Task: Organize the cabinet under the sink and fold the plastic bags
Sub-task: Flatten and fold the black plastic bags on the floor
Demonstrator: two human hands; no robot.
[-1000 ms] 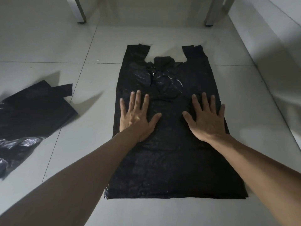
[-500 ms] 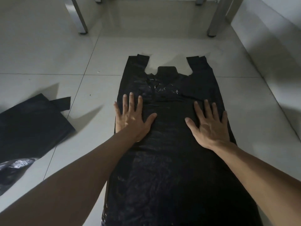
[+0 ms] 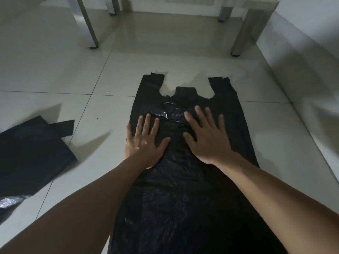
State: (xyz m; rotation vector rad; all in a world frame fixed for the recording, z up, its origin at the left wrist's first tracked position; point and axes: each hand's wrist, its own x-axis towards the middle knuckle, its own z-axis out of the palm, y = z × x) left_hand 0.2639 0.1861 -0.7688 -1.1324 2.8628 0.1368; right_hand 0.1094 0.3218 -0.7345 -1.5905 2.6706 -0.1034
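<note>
Head view looks down at a floor (image 3: 183, 57) of large pale glossy tiles with thin dark grout lines. Under both hands a black plastic bag (image 3: 183, 189) lies flat on the tiles, its two handle loops pointing away from the person. The left hand (image 3: 145, 142) rests palm down near the bag's left edge, fingers straight and spread, grasping nothing. The right hand (image 3: 207, 136) lies just beside it on the bag's middle, also flat, fingers spread, holding nothing; its fingertips reach a shiny, wrinkled patch below the bag's neck. Both bare forearms run back toward the camera over the bag.

Well to the left of the left hand, a second black bag (image 3: 31, 153) lies on the tiles, with a crumpled shiny piece at its near end. Beyond the hands, metal legs (image 3: 88, 24) of some furniture stand on the floor. To the right of the right hand, a light wall (image 3: 302, 61) meets the tiles.
</note>
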